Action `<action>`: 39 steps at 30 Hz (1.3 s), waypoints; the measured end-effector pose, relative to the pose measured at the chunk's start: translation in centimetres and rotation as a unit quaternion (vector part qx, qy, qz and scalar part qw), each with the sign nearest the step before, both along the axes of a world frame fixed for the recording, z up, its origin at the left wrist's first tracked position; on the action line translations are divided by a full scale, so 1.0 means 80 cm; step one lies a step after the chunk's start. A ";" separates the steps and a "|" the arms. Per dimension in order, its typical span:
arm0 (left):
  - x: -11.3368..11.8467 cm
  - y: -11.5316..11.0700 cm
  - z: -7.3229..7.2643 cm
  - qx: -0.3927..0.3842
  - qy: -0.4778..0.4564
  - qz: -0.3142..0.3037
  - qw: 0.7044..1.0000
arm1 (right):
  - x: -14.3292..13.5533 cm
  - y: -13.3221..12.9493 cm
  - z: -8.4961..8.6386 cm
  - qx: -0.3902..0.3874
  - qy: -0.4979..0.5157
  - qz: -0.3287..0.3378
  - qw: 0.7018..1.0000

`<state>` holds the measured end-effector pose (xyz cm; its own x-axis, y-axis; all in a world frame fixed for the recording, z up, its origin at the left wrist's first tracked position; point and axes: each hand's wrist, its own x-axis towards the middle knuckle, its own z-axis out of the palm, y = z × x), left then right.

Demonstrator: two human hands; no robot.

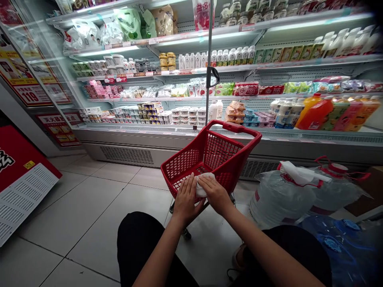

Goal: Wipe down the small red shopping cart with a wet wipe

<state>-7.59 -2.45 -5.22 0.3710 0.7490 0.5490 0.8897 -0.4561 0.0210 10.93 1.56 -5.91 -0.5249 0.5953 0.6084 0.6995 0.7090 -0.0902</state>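
A red plastic shopping cart [235, 169] with mesh walls stands in front of my knees. My left hand [187, 197] lies on the cart's near wall, its fingers stretched out and close together over the rim. Right beside it, my right hand [216, 194] presses a crumpled white cloth [201, 191] against the same wall, the fingers bent over the cloth. Part of the cloth is hidden under the right hand. The cart's handle [235, 127] points away toward the fridge, and the basket holds nothing that I can see.
Behind the cart runs a glass-door fridge [134, 137] stocked with dairy and drinks. Large water bottles [281, 199] and blue jugs [332, 243] stand at my right. A red freezer [26, 171] is at the left, on the tiled floor [89, 207].
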 end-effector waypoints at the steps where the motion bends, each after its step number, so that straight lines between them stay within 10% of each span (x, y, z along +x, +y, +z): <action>1: -0.005 -0.001 -0.001 0.003 -0.001 0.007 1.000 | 0.005 0.003 0.001 0.002 -0.003 0.005 1.000; 8: -0.026 -0.011 -0.015 0.018 -0.028 0.057 0.998 | 0.068 0.044 0.009 0.005 0.026 -0.052 0.998; 17: -0.014 -0.008 -0.018 0.011 -0.029 0.042 0.999 | -0.027 -0.015 0.002 -0.006 -0.003 0.024 1.000; 26: 0.000 -0.017 -0.017 -0.011 -0.035 0.052 0.998 | 0.075 0.025 0.004 -0.008 0.031 -0.071 0.997; 34: 0.002 -0.014 -0.019 -0.034 -0.080 -0.003 0.996 | 0.001 -0.015 -0.003 -0.002 -0.008 0.000 1.000; 39: -0.039 -0.011 -0.028 -0.040 -0.109 -0.004 0.993 | 0.045 0.004 0.001 -0.001 -0.011 -0.021 1.000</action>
